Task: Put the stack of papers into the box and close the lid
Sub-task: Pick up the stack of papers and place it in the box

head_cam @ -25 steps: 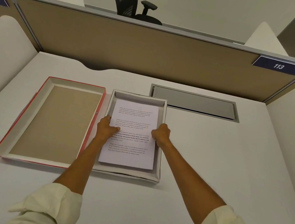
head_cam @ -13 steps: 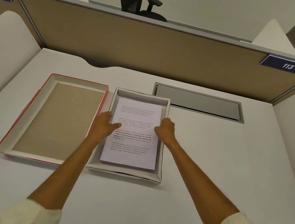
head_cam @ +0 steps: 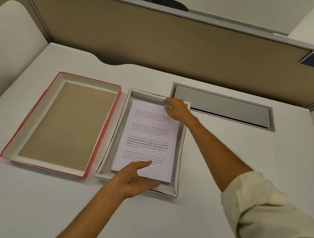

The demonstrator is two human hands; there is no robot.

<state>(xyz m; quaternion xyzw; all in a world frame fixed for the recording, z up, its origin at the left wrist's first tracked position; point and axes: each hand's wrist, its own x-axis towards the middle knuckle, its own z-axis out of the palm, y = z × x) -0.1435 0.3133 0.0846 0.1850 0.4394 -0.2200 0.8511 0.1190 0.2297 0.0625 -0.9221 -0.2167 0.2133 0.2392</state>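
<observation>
Your stack of papers [head_cam: 148, 139] lies flat inside the white box [head_cam: 174, 192] on the counter [head_cam: 215, 165]. Your left hand [head_cam: 136, 181] pinches the stack's near edge, thumb on top, while your right hand [head_cam: 176, 109] rests its fingers at the far edge. The red-edged lid [head_cam: 60, 123] lies upturned just beside the box's left.
</observation>
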